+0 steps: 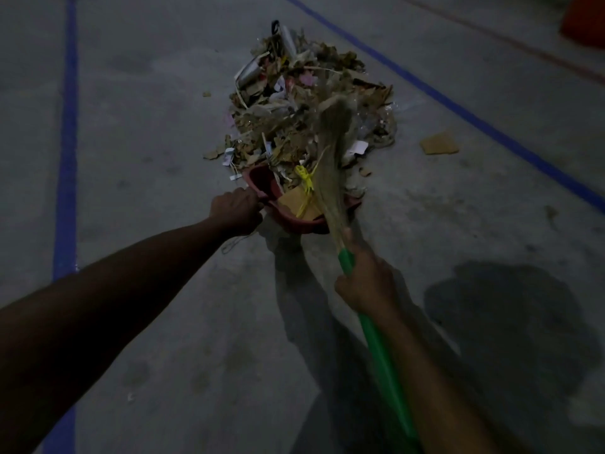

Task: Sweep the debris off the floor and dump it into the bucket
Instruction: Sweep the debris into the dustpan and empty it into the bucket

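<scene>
From the head camera, looking down on a dim concrete floor. Gripping the handle of a red dustpan with the left hand, fingers curled tight round it, probably to keep the pan's far lip pinned down against the near edge of the debris pile. Holding a broom in the right hand, fingers wrapped round the green shaft low down, just near of the bristles, likely for short, controlled strokes. Laid over the pile's right side and across the pan, those bristles, angled to drag scraps nearward into it. Already lying in the pan: a tan card piece and a yellow strap. Heaped on the floor just far of the pan, the bulk of the debris. Well apart to the right, one loose cardboard scrap, needing a stroke of its own. Cropped at the far right corner, something orange; cannot tell whether the bucket. By judgement mid-scoop, dumping not yet begun.
</scene>
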Demonstrator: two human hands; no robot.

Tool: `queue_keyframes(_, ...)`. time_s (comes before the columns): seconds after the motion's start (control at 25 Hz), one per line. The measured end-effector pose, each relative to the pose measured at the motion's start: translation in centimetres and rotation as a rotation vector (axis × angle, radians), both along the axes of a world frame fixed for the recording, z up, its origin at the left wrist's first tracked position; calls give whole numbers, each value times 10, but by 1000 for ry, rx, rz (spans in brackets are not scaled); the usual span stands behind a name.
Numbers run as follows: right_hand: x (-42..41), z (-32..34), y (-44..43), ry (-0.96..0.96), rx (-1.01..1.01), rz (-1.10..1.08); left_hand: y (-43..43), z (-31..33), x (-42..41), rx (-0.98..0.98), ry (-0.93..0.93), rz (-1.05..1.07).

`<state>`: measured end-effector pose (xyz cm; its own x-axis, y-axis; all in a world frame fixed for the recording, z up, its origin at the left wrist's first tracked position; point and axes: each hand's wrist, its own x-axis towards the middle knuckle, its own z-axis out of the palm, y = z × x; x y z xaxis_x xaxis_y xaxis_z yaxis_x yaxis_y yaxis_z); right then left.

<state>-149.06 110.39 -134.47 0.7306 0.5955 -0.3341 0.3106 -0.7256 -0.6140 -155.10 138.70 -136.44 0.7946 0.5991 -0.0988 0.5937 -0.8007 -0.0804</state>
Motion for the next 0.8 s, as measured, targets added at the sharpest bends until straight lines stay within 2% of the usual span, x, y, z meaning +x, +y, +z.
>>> queue_keyframes(0.16,-42,10,-53,-61,137,-173,3,-3,1,-12,3,24)
queue_keyframes(0.28,-18,20,-51,-153,173,-209,4,-2,1,-8,17,28)
queue_keyframes(0.36,19,27,-21,-249,151,-140,5,0,3,-8,9,40)
queue_keyframes(0.52,114,24,69,-483,-28,75,6,3,10,-15,2,61)
queue_keyframes(0.72,193,1,133,-568,-234,264,11,-1,18,-7,-19,106)
queue_keyframes(0.8,202,-16,135,-542,-240,368,16,-1,24,-2,-44,107)
